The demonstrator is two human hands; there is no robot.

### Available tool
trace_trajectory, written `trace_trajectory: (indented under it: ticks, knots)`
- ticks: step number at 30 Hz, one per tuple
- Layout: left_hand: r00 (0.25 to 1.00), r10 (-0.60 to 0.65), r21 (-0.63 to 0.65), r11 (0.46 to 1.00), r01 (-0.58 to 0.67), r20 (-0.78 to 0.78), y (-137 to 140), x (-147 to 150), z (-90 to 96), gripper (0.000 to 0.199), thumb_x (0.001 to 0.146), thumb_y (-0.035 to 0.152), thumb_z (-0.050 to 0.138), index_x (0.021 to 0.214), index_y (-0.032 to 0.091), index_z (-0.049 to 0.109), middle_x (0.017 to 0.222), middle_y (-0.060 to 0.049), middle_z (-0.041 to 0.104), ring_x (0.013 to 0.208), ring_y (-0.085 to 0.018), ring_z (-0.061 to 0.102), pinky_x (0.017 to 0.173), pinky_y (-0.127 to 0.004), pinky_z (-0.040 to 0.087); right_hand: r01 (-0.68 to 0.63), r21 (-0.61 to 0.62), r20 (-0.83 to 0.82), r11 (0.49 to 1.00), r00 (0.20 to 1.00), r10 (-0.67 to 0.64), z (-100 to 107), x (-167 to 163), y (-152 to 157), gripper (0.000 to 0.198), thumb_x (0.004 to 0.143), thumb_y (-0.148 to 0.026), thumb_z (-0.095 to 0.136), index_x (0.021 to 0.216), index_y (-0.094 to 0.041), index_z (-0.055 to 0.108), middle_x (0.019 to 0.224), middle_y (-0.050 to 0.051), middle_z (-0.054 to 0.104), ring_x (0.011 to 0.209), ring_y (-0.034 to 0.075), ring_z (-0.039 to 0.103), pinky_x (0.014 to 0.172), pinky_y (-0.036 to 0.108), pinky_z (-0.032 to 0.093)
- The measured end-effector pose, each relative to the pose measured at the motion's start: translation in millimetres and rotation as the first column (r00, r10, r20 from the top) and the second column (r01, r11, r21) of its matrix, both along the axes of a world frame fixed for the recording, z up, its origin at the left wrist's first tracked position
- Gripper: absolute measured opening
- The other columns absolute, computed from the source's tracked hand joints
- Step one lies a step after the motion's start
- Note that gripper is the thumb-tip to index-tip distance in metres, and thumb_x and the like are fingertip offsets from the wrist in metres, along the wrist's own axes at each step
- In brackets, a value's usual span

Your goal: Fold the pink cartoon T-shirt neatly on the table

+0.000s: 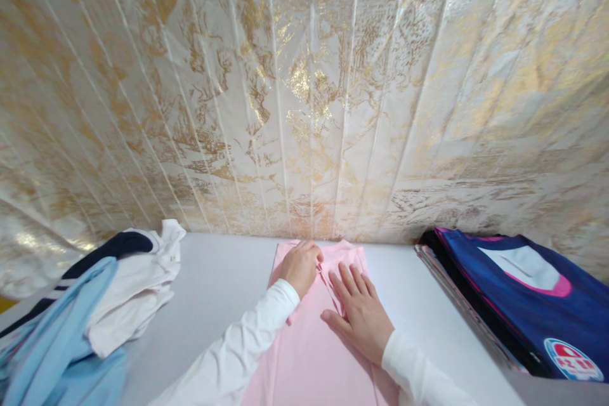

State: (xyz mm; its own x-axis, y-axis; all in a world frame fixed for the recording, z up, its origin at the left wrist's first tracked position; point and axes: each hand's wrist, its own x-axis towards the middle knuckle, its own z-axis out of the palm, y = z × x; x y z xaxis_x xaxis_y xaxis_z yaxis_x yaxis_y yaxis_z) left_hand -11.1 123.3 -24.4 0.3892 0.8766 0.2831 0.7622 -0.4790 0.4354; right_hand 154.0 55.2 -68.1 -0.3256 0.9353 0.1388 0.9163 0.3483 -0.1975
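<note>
A pink garment (309,355) lies spread lengthwise on the table in front of me, its top end toward the back wall. Near that top end, my left hand (301,266) has its fingers curled down in a pinch on the fabric. A thin pink cord or folded edge runs from these fingers toward my right hand (359,311). That one rests flat on the garment, fingers spread, thumb pointing left. The exact bit of cloth in the left fingertips is partly hidden.
On the left is a loose heap with a light blue garment (61,336), a white garment (137,292) and a dark one (114,247). A folded stack topped by a navy shirt (504,292) stands right. Behind the white table (219,292) hangs a gold-patterned curtain (304,108).
</note>
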Motion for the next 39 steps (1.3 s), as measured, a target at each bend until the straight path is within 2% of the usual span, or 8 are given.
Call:
trace_trajectory:
  ticks: [3, 10, 17, 20, 26, 31, 35, 39]
  knots:
    - [0.998, 0.052, -0.021, 0.998, -0.051, 0.04, 2, -1, -4.2, 0.02, 0.088, 0.009, 0.043, 0.091, 0.018, 0.06, 0.093, -0.004, 0.061, 0.093, -0.019, 0.055, 0.084, -0.03, 0.039, 0.002, -0.02, -0.002, 1.0, 1.0, -0.002, 2, 0, 0, 0.077, 0.083, -0.068, 0.036, 0.144, -0.021, 0.029, 0.152, 0.012, 0.017, 0.139, 0.036, 0.011, 0.108, 0.054, 0.018]
    - [0.99, 0.016, -0.187, 0.982, 0.01, 0.138, 11, 0, -13.6, 0.016, 0.089, 0.026, 0.057, 0.081, 0.014, 0.06, 0.087, -0.002, 0.061, 0.086, -0.017, 0.059, 0.082, -0.037, 0.046, 0.025, -0.025, -0.007, 0.999, 1.0, -0.025, 3, -2, 0, 0.087, 0.082, -0.067, 0.038, 0.144, -0.007, 0.027, 0.15, 0.015, 0.019, 0.139, 0.035, 0.011, 0.11, 0.051, 0.017]
    - [0.968, 0.015, -0.357, 0.931, 0.078, 0.251, 15, -8, -18.0, 0.014, 0.091, 0.021, 0.053, 0.103, 0.013, 0.054, 0.081, 0.0, 0.062, 0.059, -0.01, 0.06, 0.058, -0.025, 0.05, 0.024, -0.012, -0.018, 1.0, 1.0, -0.024, 3, -2, -1, 0.078, 0.083, -0.057, 0.045, 0.144, -0.012, 0.028, 0.151, 0.012, 0.02, 0.139, 0.032, 0.013, 0.111, 0.049, 0.017]
    - [0.968, 0.013, -0.34, 0.937, 0.076, 0.252, 11, -9, -14.8, 0.015, 0.085, 0.014, 0.052, 0.1, 0.015, 0.054, 0.08, 0.001, 0.063, 0.059, -0.01, 0.062, 0.062, -0.023, 0.049, -0.027, -0.018, -0.008, 0.999, 1.0, 0.027, 2, 0, 0, 0.074, 0.086, -0.061, 0.037, 0.144, -0.017, 0.03, 0.151, 0.01, 0.018, 0.139, 0.032, 0.013, 0.111, 0.05, 0.016]
    - [0.988, 0.074, -0.219, 0.975, -0.042, 0.138, 3, 6, -11.2, 0.014, 0.085, 0.028, 0.054, 0.094, 0.018, 0.056, 0.081, -0.002, 0.065, 0.078, -0.019, 0.063, 0.072, -0.029, 0.045, -0.035, -0.054, -0.004, 0.998, 0.999, 0.035, 6, -2, -2, 0.073, 0.085, -0.065, 0.036, 0.145, -0.023, 0.027, 0.152, 0.009, 0.015, 0.139, 0.035, 0.01, 0.109, 0.056, 0.015]
    - [0.993, 0.111, -0.148, 0.984, -0.103, 0.043, 1, 16, -16.8, 0.021, 0.079, 0.009, 0.052, 0.094, 0.023, 0.054, 0.093, 0.0, 0.063, 0.088, -0.018, 0.061, 0.078, -0.028, 0.043, -0.056, -0.075, -0.134, 0.996, 0.99, 0.046, 8, 10, 10, 0.068, 0.087, -0.059, 0.038, 0.143, -0.019, 0.032, 0.149, 0.011, 0.026, 0.137, 0.03, 0.022, 0.11, 0.051, 0.023]
    - [0.998, 0.06, -0.06, 0.996, -0.059, 0.028, -6, 19, -11.4, 0.032, 0.077, 0.003, 0.048, 0.102, 0.022, 0.052, 0.108, -0.003, 0.055, 0.103, -0.018, 0.054, 0.089, -0.028, 0.039, -0.024, 0.058, -0.304, 0.998, 0.952, 0.041, 7, 41, 40, 0.052, 0.094, -0.04, 0.03, 0.138, -0.016, 0.04, 0.143, 0.012, 0.039, 0.133, 0.023, 0.035, 0.108, 0.043, 0.031]
    - [0.995, -0.1, 0.018, 0.995, 0.1, 0.008, -23, 31, -3.5, 0.028, 0.082, 0.006, 0.046, 0.103, 0.023, 0.053, 0.108, -0.002, 0.053, 0.108, -0.018, 0.047, 0.096, -0.03, 0.034, -0.04, 0.123, -0.244, 0.992, 0.967, 0.069, 2, 64, 60, 0.044, 0.093, -0.032, 0.03, 0.131, -0.02, 0.049, 0.138, 0.009, 0.048, 0.13, 0.022, 0.039, 0.107, 0.044, 0.031]
